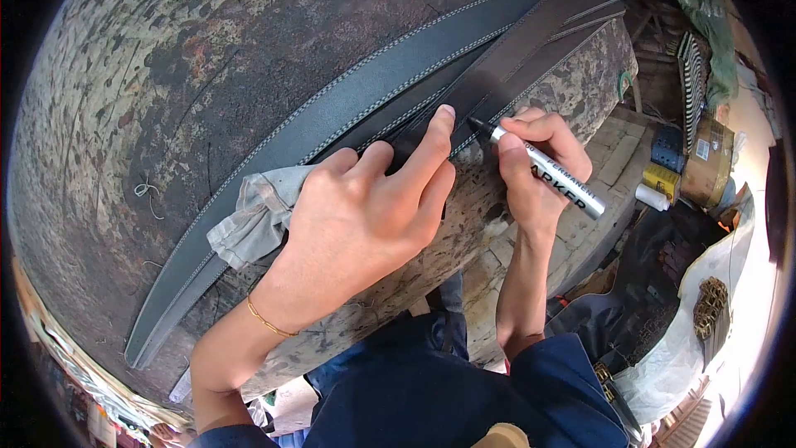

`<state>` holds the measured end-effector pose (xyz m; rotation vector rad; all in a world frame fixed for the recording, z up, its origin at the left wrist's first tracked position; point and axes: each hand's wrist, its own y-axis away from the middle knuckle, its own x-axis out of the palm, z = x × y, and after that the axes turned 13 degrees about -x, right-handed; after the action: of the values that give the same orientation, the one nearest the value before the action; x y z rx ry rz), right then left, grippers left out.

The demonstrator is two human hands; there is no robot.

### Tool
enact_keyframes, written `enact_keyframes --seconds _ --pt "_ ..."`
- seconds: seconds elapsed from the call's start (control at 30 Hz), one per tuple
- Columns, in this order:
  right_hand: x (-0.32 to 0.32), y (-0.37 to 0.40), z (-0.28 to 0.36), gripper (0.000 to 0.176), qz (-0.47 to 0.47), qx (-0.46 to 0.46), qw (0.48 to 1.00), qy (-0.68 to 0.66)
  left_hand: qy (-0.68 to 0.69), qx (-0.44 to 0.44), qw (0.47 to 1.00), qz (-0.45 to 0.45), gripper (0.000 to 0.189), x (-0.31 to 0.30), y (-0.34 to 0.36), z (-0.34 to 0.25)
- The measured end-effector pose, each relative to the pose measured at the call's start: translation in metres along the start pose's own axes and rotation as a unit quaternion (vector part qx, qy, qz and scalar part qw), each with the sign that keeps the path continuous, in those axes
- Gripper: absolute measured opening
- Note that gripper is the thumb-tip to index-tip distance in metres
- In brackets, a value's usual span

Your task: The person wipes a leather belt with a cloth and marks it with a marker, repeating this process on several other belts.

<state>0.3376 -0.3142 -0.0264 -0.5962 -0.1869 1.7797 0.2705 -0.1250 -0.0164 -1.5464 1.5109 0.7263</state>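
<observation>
Several dark leather straps with pale stitched edges lie in a bundle across the worn work surface. My left hand presses down on them, its index finger stretched along the straps and the other fingers curled. A crumpled grey cloth sticks out from under the curled fingers, its other end hidden by the palm. In my right hand is a silver permanent marker, uncapped, pinched between thumb and fingers. Its black tip points at the strap edge just right of my left index fingertip; whether it touches cannot be told.
The stained work surface bears loose threads. Beyond its right edge are a brick floor, a cardboard box, a yellow spool and a white spool. Brass-coloured metal pieces lie on a white sheet at lower right.
</observation>
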Motion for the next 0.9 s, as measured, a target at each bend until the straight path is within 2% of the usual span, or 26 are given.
enact_keyframes --seconds 0.23,0.37,0.47,0.53,0.63,0.8,0.87,0.9 --pt "0.0021 0.0017 0.0014 0.009 -0.021 0.03 0.999 -0.017 0.001 -0.005 1.0 0.005 0.013 -0.0015 -0.0004 -0.0008" --pt "0.0007 0.0012 0.0016 0.009 0.007 0.006 1.0 0.014 -0.005 -0.005 1.0 0.002 0.013 -0.0014 -0.0002 0.0" --pt "0.0 0.0018 0.0008 0.009 0.007 0.009 1.0 0.011 0.006 0.025 1.0 0.004 0.01 -0.0013 -0.0008 0.0031" --pt "-0.002 0.0033 -0.0009 0.008 -0.027 0.042 0.999 -0.008 0.006 0.027 1.0 0.002 0.01 -0.001 -0.0008 0.0033" --pt "0.0001 0.0017 0.003 0.007 -0.006 0.039 0.999 0.003 -0.003 -0.003 1.0 0.003 0.013 -0.0019 -0.0003 -0.0009" --pt "-0.0001 0.0009 0.0044 0.005 0.013 0.029 0.999 0.027 -0.002 -0.004 1.0 0.008 0.013 -0.0027 -0.0006 -0.0009" --pt "-0.0028 0.0013 0.0028 0.002 -0.051 0.069 0.994 -0.068 -0.002 -0.005 1.0 0.012 0.013 -0.0026 -0.0008 -0.0012" --pt "-0.0034 0.0018 0.0014 0.001 -0.046 0.06 0.995 -0.061 -0.003 -0.004 1.0 0.01 0.013 -0.0022 -0.0007 -0.0011"
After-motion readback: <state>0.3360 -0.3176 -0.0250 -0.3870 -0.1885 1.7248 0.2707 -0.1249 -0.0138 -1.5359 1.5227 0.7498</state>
